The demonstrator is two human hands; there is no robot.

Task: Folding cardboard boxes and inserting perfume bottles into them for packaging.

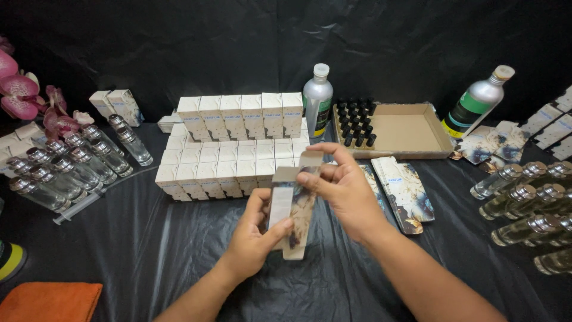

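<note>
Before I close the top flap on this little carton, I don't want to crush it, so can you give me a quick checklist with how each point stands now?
1. Left hand holds the lower carton: ok.
2. Right hand is at the top flap: ok.
3. Top flap open, not creased: ok.
4. Bottom end closed: cannot tell, hidden by the fingers.
5. Something already inside the carton: cannot tell.
6. Stack of white boxes stands apart behind the hands: ok.
</note>
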